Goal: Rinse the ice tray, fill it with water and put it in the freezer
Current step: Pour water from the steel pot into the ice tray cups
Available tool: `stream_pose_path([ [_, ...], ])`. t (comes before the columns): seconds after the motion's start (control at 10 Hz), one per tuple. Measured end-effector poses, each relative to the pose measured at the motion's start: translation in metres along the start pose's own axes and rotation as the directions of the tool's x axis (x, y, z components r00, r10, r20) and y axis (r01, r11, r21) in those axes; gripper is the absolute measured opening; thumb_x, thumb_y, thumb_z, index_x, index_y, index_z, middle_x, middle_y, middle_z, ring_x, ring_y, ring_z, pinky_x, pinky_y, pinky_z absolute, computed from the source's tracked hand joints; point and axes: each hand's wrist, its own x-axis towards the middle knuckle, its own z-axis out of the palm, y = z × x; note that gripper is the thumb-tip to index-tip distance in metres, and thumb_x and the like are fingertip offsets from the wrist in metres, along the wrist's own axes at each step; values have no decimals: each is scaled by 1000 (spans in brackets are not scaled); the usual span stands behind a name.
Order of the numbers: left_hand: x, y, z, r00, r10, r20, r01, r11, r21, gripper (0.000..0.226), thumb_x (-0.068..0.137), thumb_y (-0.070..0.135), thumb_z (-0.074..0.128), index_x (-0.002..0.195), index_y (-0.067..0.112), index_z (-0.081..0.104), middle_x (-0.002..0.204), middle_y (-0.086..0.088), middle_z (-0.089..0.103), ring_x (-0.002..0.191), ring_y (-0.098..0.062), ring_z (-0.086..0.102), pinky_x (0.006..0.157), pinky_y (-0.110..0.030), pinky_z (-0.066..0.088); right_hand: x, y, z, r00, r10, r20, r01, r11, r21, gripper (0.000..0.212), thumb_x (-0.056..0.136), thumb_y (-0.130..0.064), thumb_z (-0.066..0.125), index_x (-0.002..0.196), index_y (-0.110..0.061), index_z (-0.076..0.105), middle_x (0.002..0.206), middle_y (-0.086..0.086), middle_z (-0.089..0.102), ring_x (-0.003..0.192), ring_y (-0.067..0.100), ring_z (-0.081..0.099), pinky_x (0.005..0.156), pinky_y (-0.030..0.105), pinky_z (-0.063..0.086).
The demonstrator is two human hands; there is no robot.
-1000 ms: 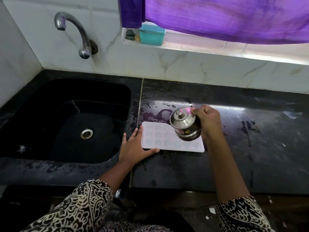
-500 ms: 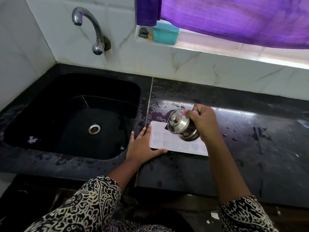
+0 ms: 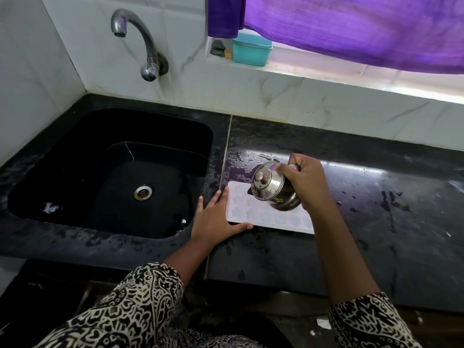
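White ice tray (image 3: pixel 251 215), shaped cells, beside sink (image 3: pixel 75 146): my left hand (image 3: pixel 213 219) rests flat at its corner, right hand (image 3: pixel 307 183) grips steel pot (image 3: pixel 270 188) above.

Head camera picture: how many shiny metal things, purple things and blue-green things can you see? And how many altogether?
Shiny metal: 3 (tap, pot, sink drain)
Purple: 1 (curtain)
Blue-green: 1 (box)
Total: 5
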Motion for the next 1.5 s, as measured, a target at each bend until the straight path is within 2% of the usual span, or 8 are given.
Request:
stream_pose_path([
  [0.2,1,1,0,1000,-2,11,2,1000,0,122,65,89,46,154,21,-2,161,1,19,148,-5,5,119,-42,-7,-1,-4,-4,1000,-2,-3,2,1000,-21,34,80,-13,66,58,-16,41,61,8,47,60,20,45,59,30,41],
  [0.4,-1,0,0,1000,-1,6,1,1000,2,122,65,89,46,154,21,-2,160,1,21,148,-5,6,119,-42,-6,-3,-6,-6,1000,-9,-4,8,1000,-28,37,82,-12,66,56,-17,40,57,2,45,57,16,43,58,27,40],
  [0.7,-1,0,-1,1000,4,9,-4,1000,-1,122,65,89,45,154,21,-1,160,2,20,148,-5,6,119,-43,-6,-2,-6,-6,1000,-16,-12,16,999,-29,37,82,-13,66,55,-18,40,57,3,46,60,20,46,61,31,42],
  [1.1,-2,2,-3,1000,7,6,-7,1000,-4,120,66,88,45,154,20,0,160,2,20,148,-5,6,118,-43,-6,-3,-12,-5,1000,-8,-11,8,1000,1,37,80,-12,66,55,-18,40,55,0,43,58,16,44,58,29,40],
  [1.2,-2,1,-3,1000,5,8,-5,1000,-2,121,66,89,45,154,20,-1,160,2,20,148,-5,6,118,-43,-6,-3,-12,-6,1000,7,-16,-6,999,38,38,79,-9,67,55,-17,40,53,-2,43,56,15,43,55,26,39],
  [1.3,-3,1,-3,1000,4,7,-4,1000,-2,121,66,88,46,154,20,-1,160,2,20,148,-5,6,118,-43,-6,-2,-9,-7,997,64,-30,-59,988,146,40,79,-5,66,54,-17,37,44,-15,40,46,3,39,47,17,36],
  [1.4,-3,1,-4,1000,6,9,-6,1000,-8,121,66,88,47,154,20,-1,160,2,20,148,-5,6,118,-43,-6,-5,-2,-11,989,140,-41,-124,956,265,36,82,-2,62,57,-15,38,43,-14,41,43,0,39,44,15,36],
  [1.5,-3,0,-4,1000,9,9,-9,1000,-15,122,65,89,46,154,20,-1,160,2,21,148,-6,6,119,-43,-6,-9,6,-16,980,190,-63,-162,939,303,36,82,-2,61,57,-15,39,42,-13,43,42,2,41,43,16,37],
])
